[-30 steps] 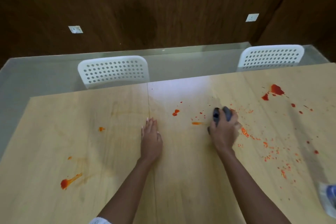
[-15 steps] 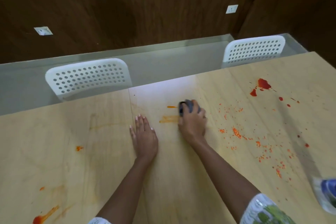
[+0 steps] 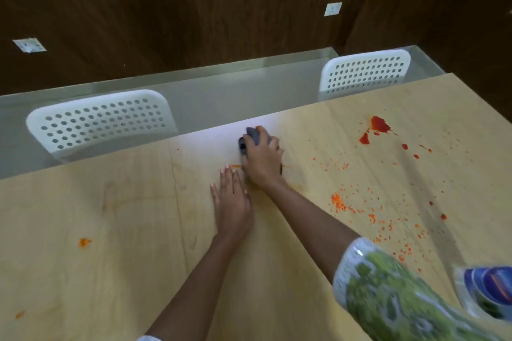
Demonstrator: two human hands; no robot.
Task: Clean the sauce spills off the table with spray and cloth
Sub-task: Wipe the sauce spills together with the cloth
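Note:
My right hand [image 3: 263, 159] grips a bunched dark grey cloth [image 3: 251, 138] and presses it on the light wooden table [image 3: 138, 230] near its far edge. A thin orange smear [image 3: 236, 165] shows beside that hand. My left hand [image 3: 232, 198] lies flat on the table just left of the right wrist, fingers straight. Red sauce blotches [image 3: 379, 124] and many orange specks [image 3: 360, 202] cover the table's right half. Small orange spots [image 3: 84, 242] mark the left side. The spray bottle [image 3: 487, 291] with a blue label stands at the right edge, blurred.
Two white perforated chairs [image 3: 102, 119] [image 3: 365, 70] stand at the table's far side. Behind them a grey floor strip meets a dark wooden wall with white sockets [image 3: 333, 9].
My right hand has wiped the cloth leftward and then away toward the far edge, leaving the red spot and specks there smeared thin. My left hand stayed flat. The camera shifted left.

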